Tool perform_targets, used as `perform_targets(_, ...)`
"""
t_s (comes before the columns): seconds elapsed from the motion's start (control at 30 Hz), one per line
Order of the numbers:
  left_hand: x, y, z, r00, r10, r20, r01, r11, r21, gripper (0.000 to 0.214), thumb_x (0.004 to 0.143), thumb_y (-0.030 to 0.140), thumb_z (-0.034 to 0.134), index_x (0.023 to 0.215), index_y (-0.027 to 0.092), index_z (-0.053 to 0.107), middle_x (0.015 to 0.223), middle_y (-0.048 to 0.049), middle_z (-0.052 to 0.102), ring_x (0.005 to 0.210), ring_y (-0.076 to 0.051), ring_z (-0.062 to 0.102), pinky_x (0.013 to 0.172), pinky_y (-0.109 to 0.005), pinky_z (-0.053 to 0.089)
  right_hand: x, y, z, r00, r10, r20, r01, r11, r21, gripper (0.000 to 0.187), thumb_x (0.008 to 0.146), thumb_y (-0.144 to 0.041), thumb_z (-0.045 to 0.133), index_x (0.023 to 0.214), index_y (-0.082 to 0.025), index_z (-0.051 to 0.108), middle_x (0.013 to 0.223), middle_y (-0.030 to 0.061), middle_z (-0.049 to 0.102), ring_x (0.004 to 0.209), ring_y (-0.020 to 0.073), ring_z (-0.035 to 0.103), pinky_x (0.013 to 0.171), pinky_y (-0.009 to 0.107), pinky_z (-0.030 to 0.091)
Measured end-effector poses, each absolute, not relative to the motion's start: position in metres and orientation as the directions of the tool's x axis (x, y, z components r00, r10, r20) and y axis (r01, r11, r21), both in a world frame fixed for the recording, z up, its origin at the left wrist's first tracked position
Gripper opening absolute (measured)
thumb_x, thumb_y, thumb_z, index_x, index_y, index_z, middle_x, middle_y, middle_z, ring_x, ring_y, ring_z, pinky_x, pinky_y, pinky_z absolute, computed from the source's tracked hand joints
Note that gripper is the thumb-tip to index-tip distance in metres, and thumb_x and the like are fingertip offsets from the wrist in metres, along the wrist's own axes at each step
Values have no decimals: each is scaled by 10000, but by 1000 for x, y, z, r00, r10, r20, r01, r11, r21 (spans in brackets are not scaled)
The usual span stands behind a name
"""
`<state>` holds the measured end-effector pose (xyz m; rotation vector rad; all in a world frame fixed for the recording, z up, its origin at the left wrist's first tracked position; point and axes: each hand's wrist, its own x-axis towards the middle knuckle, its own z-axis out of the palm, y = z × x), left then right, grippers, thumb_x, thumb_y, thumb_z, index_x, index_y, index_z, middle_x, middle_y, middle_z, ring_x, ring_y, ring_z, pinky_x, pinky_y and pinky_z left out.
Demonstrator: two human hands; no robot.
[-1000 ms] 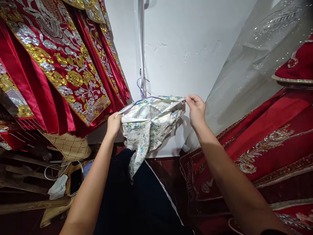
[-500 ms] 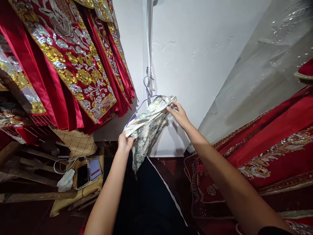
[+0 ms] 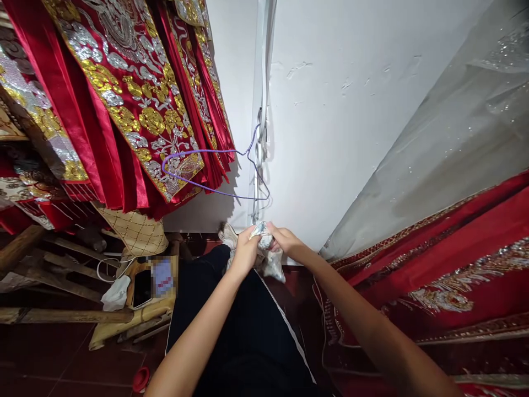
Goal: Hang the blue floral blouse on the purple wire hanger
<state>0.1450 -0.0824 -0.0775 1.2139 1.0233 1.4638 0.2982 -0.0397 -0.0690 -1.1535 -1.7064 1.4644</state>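
Grip of my left hand (image 3: 246,248) and right hand (image 3: 286,242): both closed on one pale patterned cloth (image 3: 261,227), bunched between them, part hanging below. Purple hanger (image 3: 210,150): above my hands, apart from the cloth. Lit screen (image 3: 162,275), to my left: pixelated, its writing unreadable; dark phone (image 3: 142,288) beside it.

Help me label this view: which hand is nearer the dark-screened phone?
Left. The left hand holds the cloth, right of the dark-screened phone; the right hand, also on the cloth, is farther right.
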Motion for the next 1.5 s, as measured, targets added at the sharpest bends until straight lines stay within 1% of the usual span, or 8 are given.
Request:
perform_targets(0.17,156,-129,-38,126,918,375,81,-386,919,212,938,260,487,1009,190,675,1012,-63,677,993,-228,605,925,-370,467,296,-57,-45,-450,835,-316,-86,-392,-916,562,871,-702,518,790,-168,671,725,73,677,676,192,639,686,316,545)
perform_targets(0.33,144,-149,0,281,740,611,476,-661,581,193,958,339,544,1053,223,665,1254,-95,598,1360,-297,386,1171,-468,259,286,-73,-20,-397,897,-193,-258,-311,-915,183,728,-333,727,769,-175,643,694,-8,618,663,134,567,654,251,459)
perform_targets(0.47,119,-135,0,337,784,521,360,-619,698,432,1028,497,310,1263,207,529,1250,-115,597,1218,-258,522,1072,-411,387,284,-95,0,-685,714,-146,1,-199,-980,147,751,-297,714,789,-168,656,751,5,639,708,144,578,686,266,455)
perform_targets(0.63,80,-147,-45,663,735,141,414,-517,750,703,994,636,93,807,163,578,792,-51,596,765,-188,556,753,-308,465,305,-118,43,-900,303,-315,370,144,-918,184,751,-306,748,807,-145,678,745,2,647,673,128,579,637,245,455)
perform_targets(0.83,20,-172,-46,481,869,120,786,-488,380,185,946,340,490,909,199,604,773,-28,636,768,-211,560,876,-373,418,320,-76,54,-260,926,272,351,353,-867,123,712,-151,605,812,-159,677,659,22,636,511,125,519,451,235,336)
perform_targets(0.97,5,-170,-7,326,892,313,859,-417,296,128,934,250,470,994,211,576,840,-41,644,887,-238,558,835,-349,423,292,-6,25,-16,860,511,167,506,-846,298,694,-214,615,985,-183,673,892,64,709,728,194,626,634,298,478)
perform_targets(1.13,6,-165,16,189,869,458,728,-437,528,208,980,274,449,814,189,542,756,-4,551,748,-160,508,699,-263,392,235,46,-27,-245,916,317,110,351,-930,344,727,-327,564,1022,-191,678,1068,81,719,985,242,638,941,392,471)
perform_targets(1.5,24,-191,-6,409,912,15,733,-338,590,245,999,370,446,928,205,612,855,-22,637,839,-189,586,767,-280,419,326,17,-43,-13,848,530,445,480,-756,75,639,-219,549,601,-170,592,584,-13,537,625,151,490,588,256,343)
